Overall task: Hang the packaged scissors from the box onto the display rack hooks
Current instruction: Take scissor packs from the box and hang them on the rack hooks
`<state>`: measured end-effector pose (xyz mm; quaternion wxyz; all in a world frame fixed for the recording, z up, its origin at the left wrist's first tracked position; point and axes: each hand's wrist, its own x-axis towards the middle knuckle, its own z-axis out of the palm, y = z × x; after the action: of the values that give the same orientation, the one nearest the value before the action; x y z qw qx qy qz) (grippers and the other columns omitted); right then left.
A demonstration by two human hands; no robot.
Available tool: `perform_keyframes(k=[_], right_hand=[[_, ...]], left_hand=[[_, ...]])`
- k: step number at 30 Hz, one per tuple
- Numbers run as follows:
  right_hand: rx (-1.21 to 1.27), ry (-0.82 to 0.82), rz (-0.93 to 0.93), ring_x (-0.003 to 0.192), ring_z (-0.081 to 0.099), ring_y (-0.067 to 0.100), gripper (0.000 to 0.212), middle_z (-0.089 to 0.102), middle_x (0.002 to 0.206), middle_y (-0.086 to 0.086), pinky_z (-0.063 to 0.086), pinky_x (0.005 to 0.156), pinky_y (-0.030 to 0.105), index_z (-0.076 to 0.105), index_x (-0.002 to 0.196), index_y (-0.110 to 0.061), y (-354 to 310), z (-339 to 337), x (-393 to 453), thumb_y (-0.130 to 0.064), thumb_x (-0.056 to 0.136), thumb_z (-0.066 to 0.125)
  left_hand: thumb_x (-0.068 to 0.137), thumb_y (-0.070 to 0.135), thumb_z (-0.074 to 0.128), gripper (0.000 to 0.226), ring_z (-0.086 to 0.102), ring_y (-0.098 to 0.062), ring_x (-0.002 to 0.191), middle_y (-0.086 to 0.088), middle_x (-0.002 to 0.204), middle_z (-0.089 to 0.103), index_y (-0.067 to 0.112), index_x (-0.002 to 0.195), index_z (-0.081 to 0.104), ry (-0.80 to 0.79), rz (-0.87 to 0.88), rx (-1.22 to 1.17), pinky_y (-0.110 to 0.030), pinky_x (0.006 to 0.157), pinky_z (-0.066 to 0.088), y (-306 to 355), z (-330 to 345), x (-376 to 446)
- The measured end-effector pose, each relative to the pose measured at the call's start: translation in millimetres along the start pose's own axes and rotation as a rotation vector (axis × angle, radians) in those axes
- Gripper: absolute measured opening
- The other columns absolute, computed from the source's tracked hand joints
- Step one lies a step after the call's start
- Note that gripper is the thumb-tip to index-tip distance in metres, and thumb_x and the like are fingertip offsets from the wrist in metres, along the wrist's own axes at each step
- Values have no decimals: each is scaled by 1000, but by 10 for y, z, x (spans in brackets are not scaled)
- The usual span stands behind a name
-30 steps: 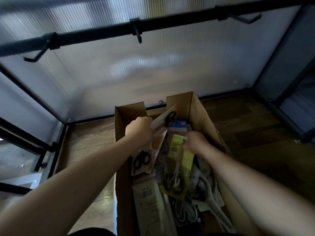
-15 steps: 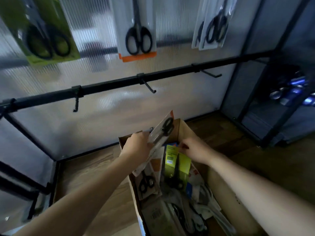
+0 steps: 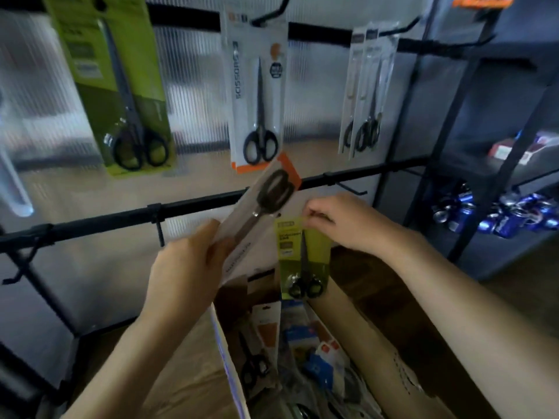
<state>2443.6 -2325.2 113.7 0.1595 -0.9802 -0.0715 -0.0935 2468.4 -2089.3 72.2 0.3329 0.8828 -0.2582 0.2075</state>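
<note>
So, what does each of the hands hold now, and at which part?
Left hand grips the white-and-orange scissors pack at its lower end, opposite the handles. Right hand pinches the green scissors pack at its top edge.

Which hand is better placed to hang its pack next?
Probably the right hand: its green pack hangs upright, pinched at the top. The left hand's white pack is tilted, handles up.

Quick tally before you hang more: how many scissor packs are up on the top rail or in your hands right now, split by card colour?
Green card: 2, one hanging at left, one in the right hand at.
White card with orange end: 2, one hanging mid-rail, one in the left hand at.
Pale packs hanging at right: about 3, overlapping.
Total: about 7. The box is not counted.
</note>
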Motion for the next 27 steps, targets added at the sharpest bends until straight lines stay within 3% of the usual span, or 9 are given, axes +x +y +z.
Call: perform_keyframes(k=[4, 6, 9, 11, 14, 17, 20, 24, 27], right_hand=[[67, 86, -197, 75, 56, -1, 16, 61, 84, -12, 40, 66, 17, 66, 103, -16, -487, -368, 278, -25, 93, 56], [143, 162, -297, 83, 61, 5, 17, 66, 90, -7, 47, 73, 20, 67, 103, -15, -702, -519, 373, -24, 92, 58], [210, 261, -427, 79, 61, 2, 14, 66, 86, -9, 45, 72, 13, 68, 100, -16, -947, -692, 507, -22, 92, 59], [243, 303, -487, 78, 60, -2, 13, 65, 84, -12, 42, 69, 7, 68, 100, -16, -1088, -793, 595, -21, 93, 58], [318, 398, -562, 81, 59, -7, 18, 67, 89, -12, 42, 71, 4, 68, 108, -16, -1286, -915, 728, -20, 94, 57], [318, 455, -583, 70, 53, -19, 23, 62, 86, -19, 36, 66, -3, 67, 114, -15, -1513, -1019, 927, -18, 95, 55], [285, 492, -549, 77, 52, -12, 26, 70, 102, -5, 33, 66, -7, 66, 118, -14, -1683, -1102, 1160, -16, 96, 53], [327, 512, -508, 52, 46, -20, 27, 54, 73, -20, 33, 53, -2, 64, 119, -10, -1740, -1132, 1298, -14, 98, 49], [358, 532, -486, 45, 46, -2, 25, 56, 64, -13, 33, 45, 7, 64, 117, -13, -1775, -1132, 1338, -16, 99, 46]], left_hand=[[91, 23, 56, 14, 55, -14, 56, 4, 62, 58, 17, 79, 54, 265, -175, -89, -35, 49, 43, 31, -438, -91], [90, 21, 57, 18, 53, -7, 53, 5, 59, 56, 13, 75, 52, 405, -210, -99, -23, 45, 39, 58, -622, -148], [89, 18, 59, 25, 53, 9, 58, 8, 56, 51, 8, 69, 48, 571, -235, -52, -9, 46, 36, 66, -854, -172], [89, 19, 60, 26, 54, 4, 62, 4, 55, 51, 6, 69, 49, 641, -269, -34, -12, 48, 37, 58, -973, -198], [89, 24, 59, 25, 55, -10, 68, -4, 56, 54, 13, 69, 49, 683, -322, -69, -24, 49, 39, 23, -1082, -287], [88, 26, 60, 20, 58, -2, 70, 16, 74, 62, 25, 70, 52, 739, -333, -104, -14, 52, 40, 24, -1168, -394], [86, 22, 61, 22, 56, 9, 67, 22, 76, 61, 31, 69, 53, 762, -327, -100, -5, 53, 39, 2, -1215, -460], [86, 23, 64, 21, 59, -9, 68, 6, 71, 64, 23, 67, 56, 737, -308, -146, -14, 49, 40, -104, -1266, -423], [85, 34, 67, 24, 55, -11, 54, -1, 65, 61, 19, 69, 57, 738, -274, -265, -19, 46, 38, -153, -1288, -359]])
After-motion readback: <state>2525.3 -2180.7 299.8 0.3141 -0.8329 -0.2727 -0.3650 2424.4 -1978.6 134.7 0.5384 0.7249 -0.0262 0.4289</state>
